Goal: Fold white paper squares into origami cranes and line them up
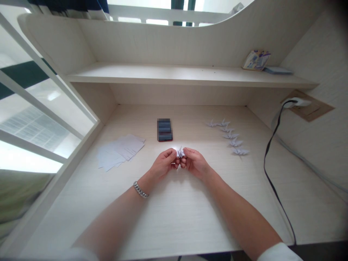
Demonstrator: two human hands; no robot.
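A small white folded paper crane (180,153) is pinched between my two hands over the middle of the desk. My left hand (165,160), with a silver chain bracelet (140,190) on its wrist, grips one side of it between thumb and fingers. On the opposite side, my right hand (194,162) holds the crane in the same way. Part of the crane is hidden behind the fingertips. Just beyond my left hand lies a dark phone (164,129). Several finished paper cranes (230,136) stand in a curved row to the right.
Loose white paper sheets (121,151) overlap on the left of the desk (174,224). A black cable (268,170) runs from the wall socket (308,105) down the right side. A raised shelf (157,74) spans the back, bearing a small colourful packet (256,59).
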